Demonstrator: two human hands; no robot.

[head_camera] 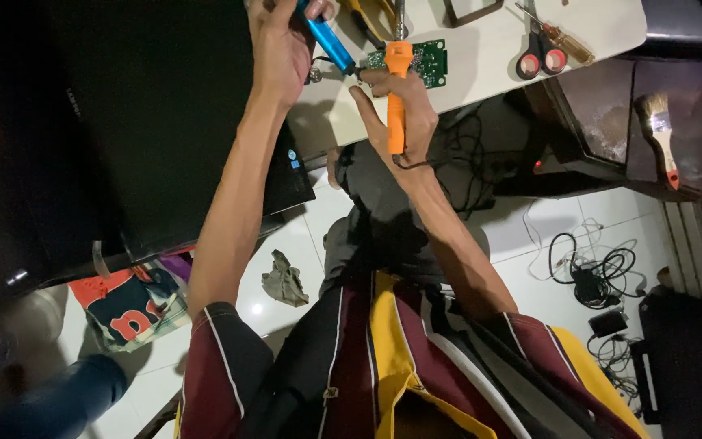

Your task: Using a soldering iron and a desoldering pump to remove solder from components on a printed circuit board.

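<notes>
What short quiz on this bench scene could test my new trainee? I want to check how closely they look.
1. True or false: the right hand holds an orange-handled iron.
2. Which tool is in the left hand? A) brush B) blue pump C) scissors
3. Fill in: both tool tips meet at the green ____.

Key: 1 true; 2 B; 3 board. The scissors and brush lie unused.

The left hand (282, 41) is cut off at twelve o'clock, so the top of its blue tool (327, 36) goes unseen. The right hand (404, 114) hides part of the orange iron (397, 89), whose tip is too small to place on the green board (424, 61).
</notes>
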